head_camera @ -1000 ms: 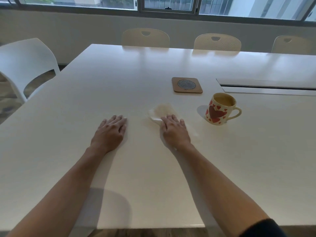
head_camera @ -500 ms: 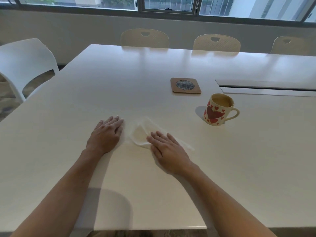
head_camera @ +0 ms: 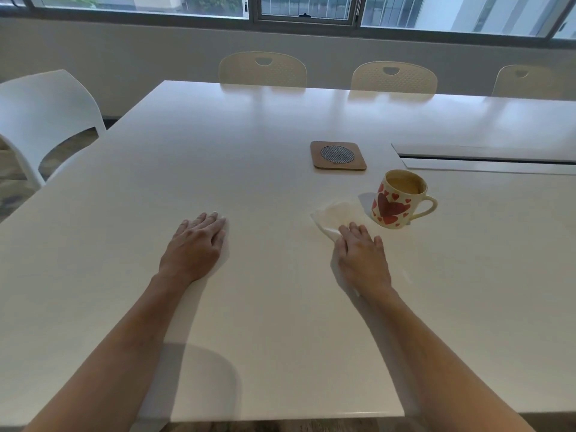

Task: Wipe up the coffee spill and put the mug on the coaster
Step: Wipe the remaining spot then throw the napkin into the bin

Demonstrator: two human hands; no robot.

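White table: a wide glossy table (head_camera: pixel 265 169) fills most of the frame, its near edge along the bottom.
Right hand: the right hand (head_camera: pixel 363 255) lies flat, right of centre, fingers straight and together, pressing the near corner of a napkin down on the table.
Napkin: the napkin (head_camera: pixel 338 215) is thin and white with a faint tan stain (coffee, by the colour); it spreads up and right from under the fingertips, and its far edge reaches to just beside the mug's base. Whether it touches the mug I cannot tell.
Left hand: the left hand (head_camera: pixel 194 247) rests palm down on bare table left of centre, fingers straight, holding nothing, well apart from the napkin.
Mug: the mug (head_camera: pixel 396 201) stands upright on the table right of centre, cream with red hearts, handle pointing right, brown coffee inside.
Coaster: the coaster (head_camera: pixel 338 155) is a brown square with a round grey mesh middle, lying flat just above and left of the mug, apart from it, with nothing on it.
Slot: a long recessed slot (head_camera: pixel 486 159) runs along the table at the right edge.
Chairs: one white chair (head_camera: pixel 40 110) at the upper left, and cream chairs (head_camera: pixel 263 70) along the far side under the window (head_camera: pixel 305 9).
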